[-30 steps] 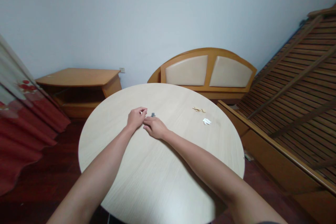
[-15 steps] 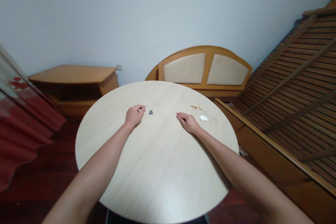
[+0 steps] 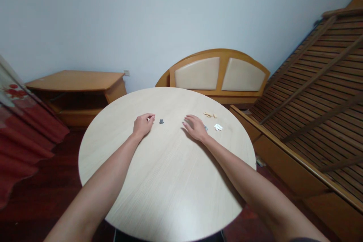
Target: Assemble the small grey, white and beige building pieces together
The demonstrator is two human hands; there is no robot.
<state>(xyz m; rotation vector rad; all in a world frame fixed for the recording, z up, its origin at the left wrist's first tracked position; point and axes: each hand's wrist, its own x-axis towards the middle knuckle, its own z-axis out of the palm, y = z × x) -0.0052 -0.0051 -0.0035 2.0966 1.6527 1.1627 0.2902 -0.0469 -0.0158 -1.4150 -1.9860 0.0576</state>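
My left hand [image 3: 144, 124] rests on the left half of the round table [image 3: 159, 181], fingers curled and thumb brought against them; whether something small sits between them is hidden. Just to the right of its fingertips lies a little cluster of dark grey pieces [image 3: 161, 121], apart from the hand. My right hand [image 3: 195, 127] is over the table's right half, fingers stretched to the left and thumb apart, with nothing visible in it. Partly covered by its edge are some light grey pieces [image 3: 206, 128]. Beyond it are a pile of white pieces [image 3: 218, 127] and several tan pieces [image 3: 210, 115].
A wooden cabinet [image 3: 76, 81] stands behind on the left, beside a red and white curtain [image 3: 25, 140]. A padded headboard [image 3: 198, 73] leans at the wall. On the right are a slatted wooden panel [image 3: 314, 83] and a long bed frame side [image 3: 283, 162].
My right hand has shifted left and its fingers have spread from the thumb, showing light grey pieces beside it. My left hand keeps its place by the dark grey pieces. The view turned slightly.
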